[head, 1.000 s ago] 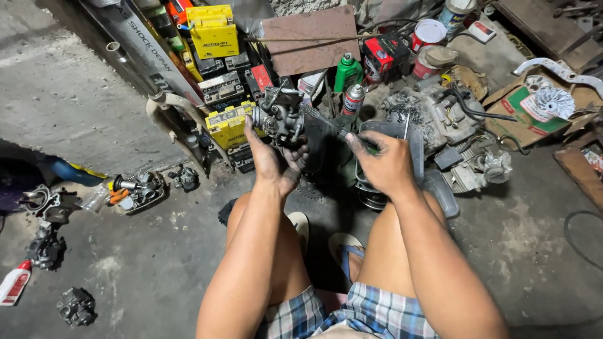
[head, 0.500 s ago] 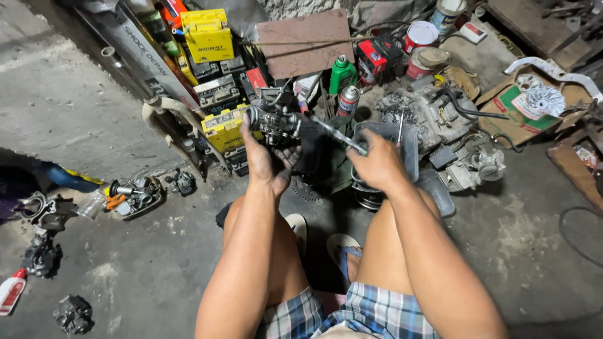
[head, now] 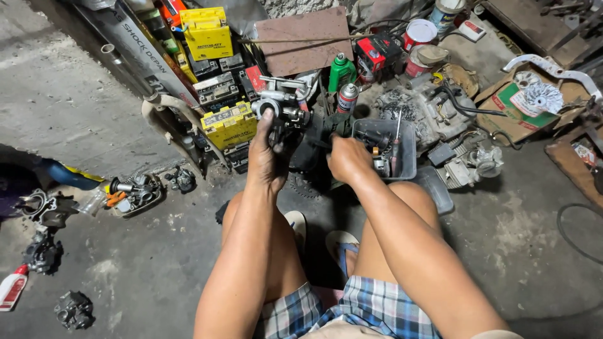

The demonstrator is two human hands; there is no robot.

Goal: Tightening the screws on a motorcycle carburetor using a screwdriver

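Left hand (head: 267, 157) grips a carburetor (head: 282, 113); right hand (head: 348, 160) curls closed beside the grey parts tray (head: 408, 135), yellow batteries (head: 229, 125) crowding behind.

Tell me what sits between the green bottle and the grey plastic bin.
In the head view, a small spray can with a red cap stands between the green bottle and the grey plastic bin.

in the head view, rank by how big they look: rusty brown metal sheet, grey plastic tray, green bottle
1. rusty brown metal sheet
2. grey plastic tray
3. green bottle
The sheet lies farther back and still looks largest, so the order is safe.
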